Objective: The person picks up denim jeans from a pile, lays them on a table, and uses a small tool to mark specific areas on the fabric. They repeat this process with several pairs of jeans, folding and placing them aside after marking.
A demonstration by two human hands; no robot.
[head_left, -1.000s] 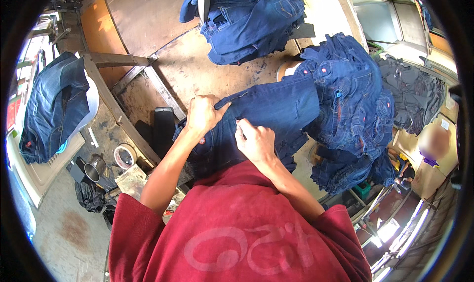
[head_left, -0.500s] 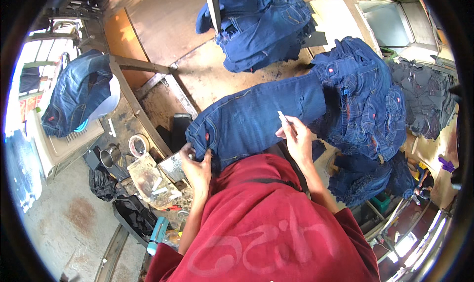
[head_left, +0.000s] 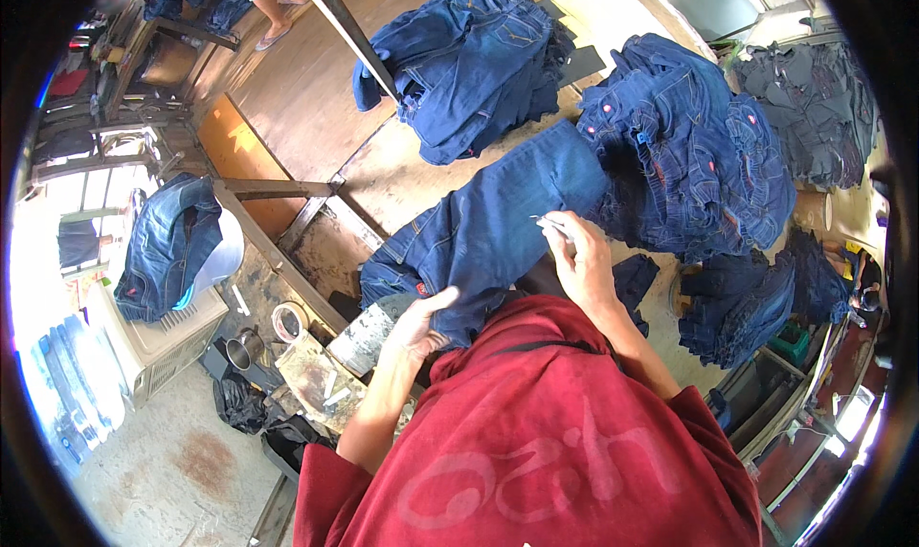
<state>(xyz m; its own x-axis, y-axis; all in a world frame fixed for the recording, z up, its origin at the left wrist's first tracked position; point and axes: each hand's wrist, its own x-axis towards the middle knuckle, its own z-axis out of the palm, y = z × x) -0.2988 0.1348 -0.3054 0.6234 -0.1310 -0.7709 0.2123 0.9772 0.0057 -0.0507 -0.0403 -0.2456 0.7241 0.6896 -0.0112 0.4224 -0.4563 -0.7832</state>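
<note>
A pair of blue jeans (head_left: 483, 223) lies slantwise in front of me, its waist end at the near left and a leg running to the far right. My left hand (head_left: 417, 329) is at the near edge beside a small red tag, thumb stretched over the denim and fingers curled at its edge, gripping it. Above the leg, my right hand (head_left: 580, 260) pinches a small white stick (head_left: 538, 219), mostly hidden by the fingers. Under the waist end, a pale, worn rounded support (head_left: 369, 334) shows.
Piles of jeans lie at the far side (head_left: 469, 68) and right (head_left: 689, 155), beside dark grey garments (head_left: 814, 111). A metal post (head_left: 345, 30) rises at the back. On the left bench are a tape roll (head_left: 287, 321) and a metal mug (head_left: 246, 348). Another person's legs (head_left: 271, 11) show far left.
The jeans have shifted and their waist end looks turned, more rumpled near my left hand. My left hand has moved right along the near edge. The view has swung, bringing another person's legs in.
</note>
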